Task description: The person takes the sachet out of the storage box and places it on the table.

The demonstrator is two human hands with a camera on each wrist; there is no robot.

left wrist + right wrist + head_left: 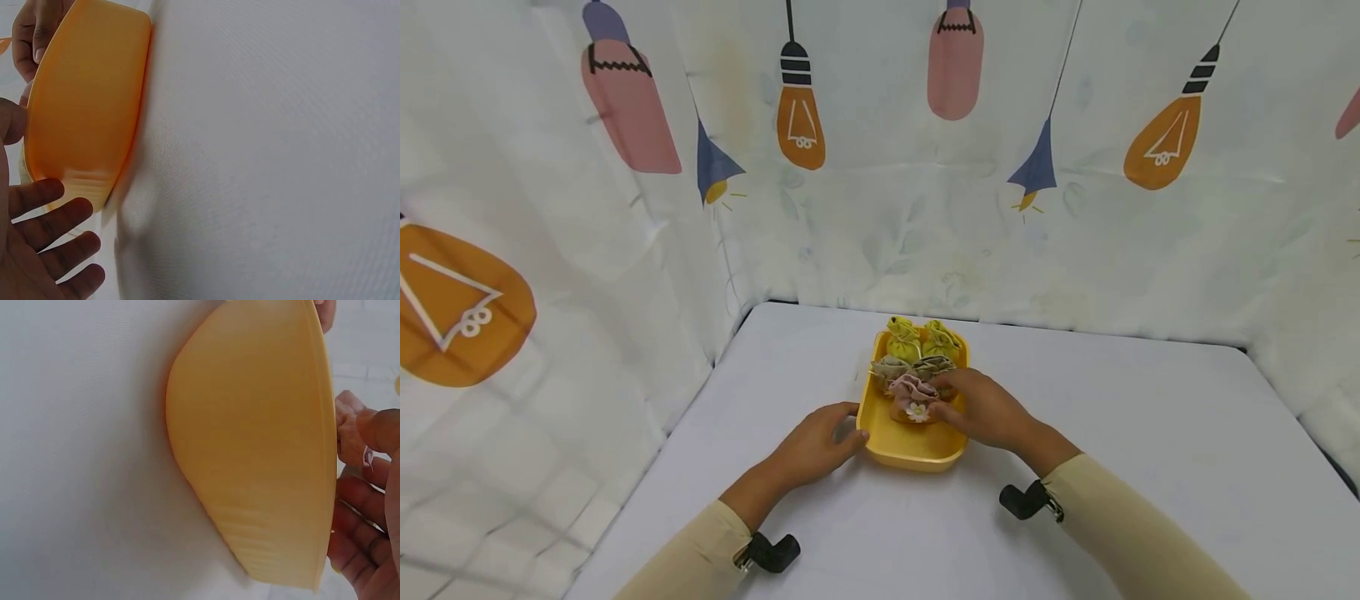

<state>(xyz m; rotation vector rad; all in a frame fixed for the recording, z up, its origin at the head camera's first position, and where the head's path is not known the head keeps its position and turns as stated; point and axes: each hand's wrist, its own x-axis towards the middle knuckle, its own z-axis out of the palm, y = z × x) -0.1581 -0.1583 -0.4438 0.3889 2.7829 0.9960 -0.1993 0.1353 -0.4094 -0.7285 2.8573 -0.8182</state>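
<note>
A yellow plastic tray [917, 455] holds several small gathered cloth pouches. Two yellow-green pouches [904, 343] are at its far end, with two grey-beige pouches [891, 371] nearer. In front of these is a pink pouch [912, 390] with a white flower on it. My right hand [988, 410] reaches over the tray's right rim and pinches the pink pouch between thumb and fingers. On the left, my left hand [816, 446] touches the tray's rim with its thumb; its fingers [57, 222] are spread and fairly straight beside the tray wall.
The tray stands on a white table [1112, 433]. A white curtain [880, 208] printed with lamps and bulbs hangs behind the table and along its left side. Each sleeve carries a black wrist mount [1026, 500].
</note>
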